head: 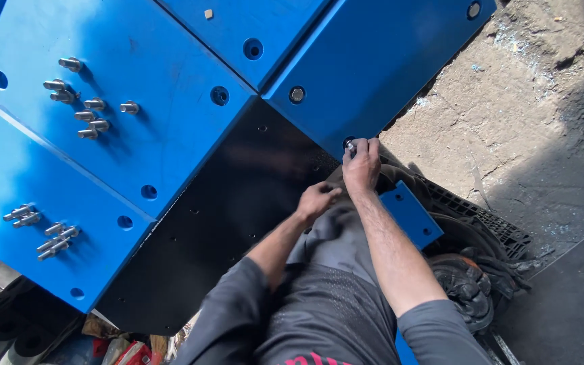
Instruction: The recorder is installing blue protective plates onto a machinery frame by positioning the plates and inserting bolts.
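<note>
My right hand [361, 162] pinches a silver bolt [351, 145] at a round hole near the lower corner of a large blue panel [366, 61]. My left hand [317, 199] is curled shut just below and left of it, over my grey-trousered knee; whether it holds anything is hidden. A black perforated plate [231, 203] lies bare between the blue panels. A bolt head [297, 94] sits in another hole of the same blue panel.
Several loose silver bolts [82, 101] lie on a blue panel at the upper left, more bolts [42, 230] on the panel below it. A small blue block [410, 213] sits by my right forearm. Black crate and cables [481, 263] lie right; rough concrete floor [535, 122] beyond.
</note>
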